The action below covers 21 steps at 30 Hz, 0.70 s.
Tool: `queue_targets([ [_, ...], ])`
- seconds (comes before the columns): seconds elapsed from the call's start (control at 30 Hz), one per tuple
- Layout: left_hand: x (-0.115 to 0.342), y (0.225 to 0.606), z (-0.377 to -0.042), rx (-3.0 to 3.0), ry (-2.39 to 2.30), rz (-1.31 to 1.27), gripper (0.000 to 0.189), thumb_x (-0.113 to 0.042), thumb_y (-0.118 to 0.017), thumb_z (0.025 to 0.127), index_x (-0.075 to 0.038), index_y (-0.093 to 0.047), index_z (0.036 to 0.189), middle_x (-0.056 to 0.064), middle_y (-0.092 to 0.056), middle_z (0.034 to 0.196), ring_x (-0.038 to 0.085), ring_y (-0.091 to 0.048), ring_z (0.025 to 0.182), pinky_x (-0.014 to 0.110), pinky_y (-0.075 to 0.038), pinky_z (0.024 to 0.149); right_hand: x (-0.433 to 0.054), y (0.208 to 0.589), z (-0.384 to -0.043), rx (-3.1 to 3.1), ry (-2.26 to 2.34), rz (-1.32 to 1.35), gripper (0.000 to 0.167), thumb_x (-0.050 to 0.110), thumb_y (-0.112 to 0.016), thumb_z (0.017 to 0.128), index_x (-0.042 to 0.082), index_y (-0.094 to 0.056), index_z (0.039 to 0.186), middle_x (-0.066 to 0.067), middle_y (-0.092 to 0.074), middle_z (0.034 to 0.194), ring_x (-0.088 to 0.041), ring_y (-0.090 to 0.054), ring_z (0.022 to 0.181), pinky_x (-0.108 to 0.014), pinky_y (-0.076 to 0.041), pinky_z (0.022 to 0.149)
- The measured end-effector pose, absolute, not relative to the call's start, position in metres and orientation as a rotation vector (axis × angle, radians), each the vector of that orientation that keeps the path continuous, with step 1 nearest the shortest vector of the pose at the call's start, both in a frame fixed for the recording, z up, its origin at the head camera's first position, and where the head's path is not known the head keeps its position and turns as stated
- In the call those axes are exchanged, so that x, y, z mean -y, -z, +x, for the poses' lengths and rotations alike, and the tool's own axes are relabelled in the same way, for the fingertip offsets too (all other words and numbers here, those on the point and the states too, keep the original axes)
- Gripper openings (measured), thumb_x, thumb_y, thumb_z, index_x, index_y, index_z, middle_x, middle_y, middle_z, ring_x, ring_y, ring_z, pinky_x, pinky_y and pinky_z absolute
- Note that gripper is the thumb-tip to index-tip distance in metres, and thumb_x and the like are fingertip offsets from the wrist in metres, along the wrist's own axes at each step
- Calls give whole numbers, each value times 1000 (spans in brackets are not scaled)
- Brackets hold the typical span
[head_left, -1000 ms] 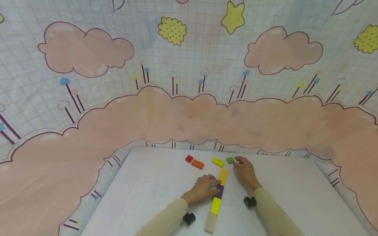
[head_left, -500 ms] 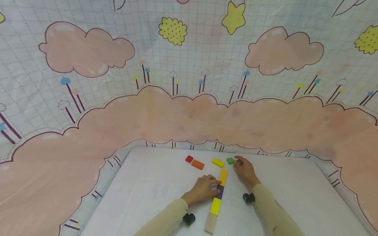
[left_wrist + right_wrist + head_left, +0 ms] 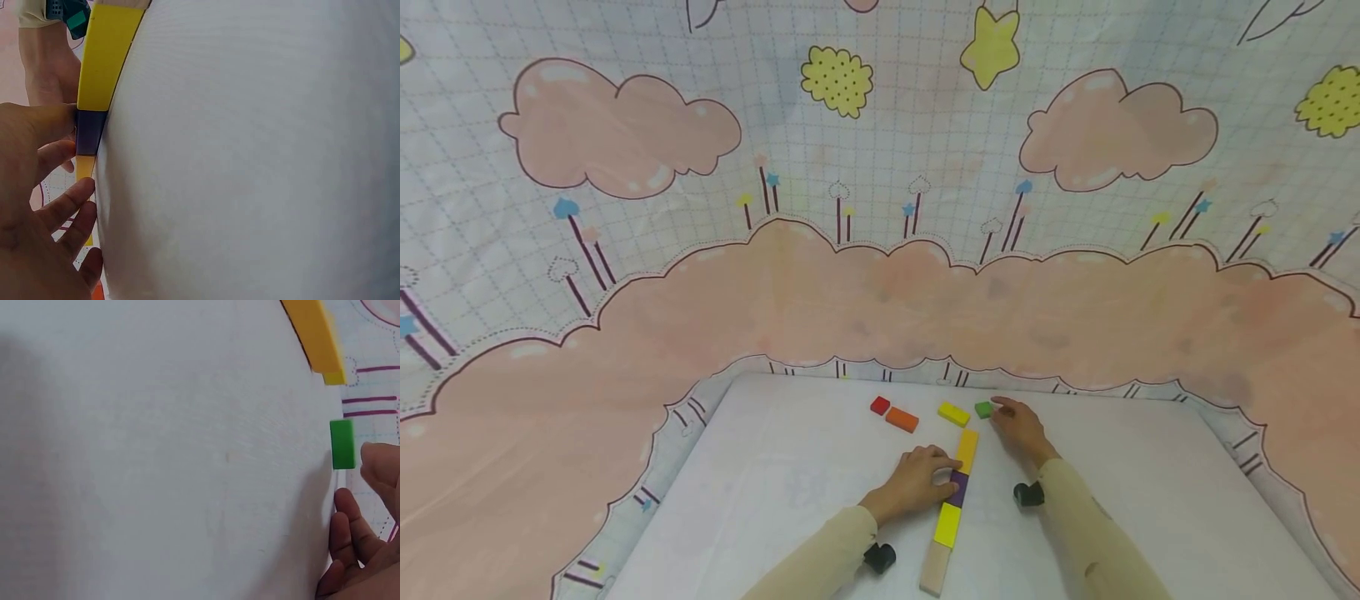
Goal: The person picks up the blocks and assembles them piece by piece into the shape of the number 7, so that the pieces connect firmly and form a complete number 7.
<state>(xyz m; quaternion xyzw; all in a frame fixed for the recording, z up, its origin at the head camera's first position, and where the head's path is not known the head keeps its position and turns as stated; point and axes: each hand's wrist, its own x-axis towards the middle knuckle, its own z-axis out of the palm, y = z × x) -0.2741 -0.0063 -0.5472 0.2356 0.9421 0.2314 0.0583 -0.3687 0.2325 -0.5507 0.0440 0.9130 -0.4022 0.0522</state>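
In the head view, a row of blocks runs away from me: plain wood (image 3: 936,568), yellow (image 3: 947,527), purple (image 3: 958,490) and yellow-orange (image 3: 968,450). My left hand (image 3: 913,481) lies over the row from the left. Its thumb touches the purple block and its index finger reaches the join with the yellow-orange one; the other fingers are relaxed. Beyond the row's far end is a small green block (image 3: 983,410). My right hand (image 3: 1021,427) is just right of it, fingers loosely bent. The right wrist view shows a narrow gap between fingertip and green block (image 3: 342,445).
Another yellow block (image 3: 954,413) lies beyond the row. An orange block (image 3: 902,419) and a small red block (image 3: 880,405) lie farther left on the white table (image 3: 775,483). A patterned cloth (image 3: 880,292) hangs behind the table. Black wrist cameras sit below both sleeves.
My right hand and forearm have shifted very slightly left. The left hand and the blocks stay in place.
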Motion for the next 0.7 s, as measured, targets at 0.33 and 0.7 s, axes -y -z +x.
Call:
queue_targets([
  [0.33, 6, 545, -273, -2853, -699, 700, 38, -39, -68, 91, -35, -64, 128, -6, -60, 126, 15, -52, 114, 37, -42, 104, -232, 547, -370, -2742, 1247, 151, 41, 23, -54, 98, 13, -57, 138, -22, -55, 134, -38, -50, 122, -59, -36, 108],
  [0.7, 5, 547, -274, -2852, -704, 692, 38, -40, -68, 91, -35, -64, 129, -6, -60, 127, 15, -52, 114, 37, -42, 103, -229, 542, -371, -2718, 1244, 203, 46, 28, -55, 97, 17, -53, 142, -21, -56, 135, -39, -49, 123, -66, -28, 107],
])
